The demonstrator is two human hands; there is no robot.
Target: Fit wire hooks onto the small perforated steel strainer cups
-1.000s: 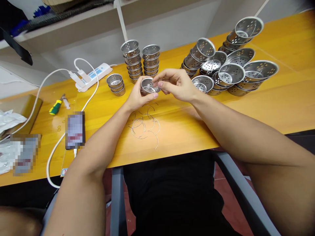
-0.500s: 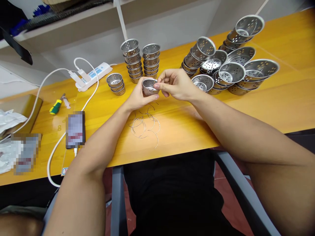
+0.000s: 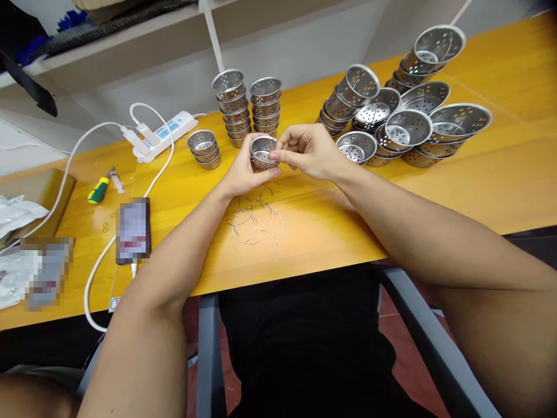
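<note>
Perforated cup (image 3: 261, 153) clasped in my left hand (image 3: 242, 170), just beyond wire hoops (image 3: 256, 224). My right hand (image 3: 312, 152), fingertips bunched at cup rim; can't tell if pinching anything. Phone (image 3: 133, 229) left of hoops.

held cup (image 3: 261, 152) part-hidden by right hand (image 3: 311, 151), phone screen (image 3: 133, 227) pixelated

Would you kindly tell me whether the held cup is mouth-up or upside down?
Mouth-up: the cup is in the left hand, its open rim and hole-dotted inside showing from above.
</note>
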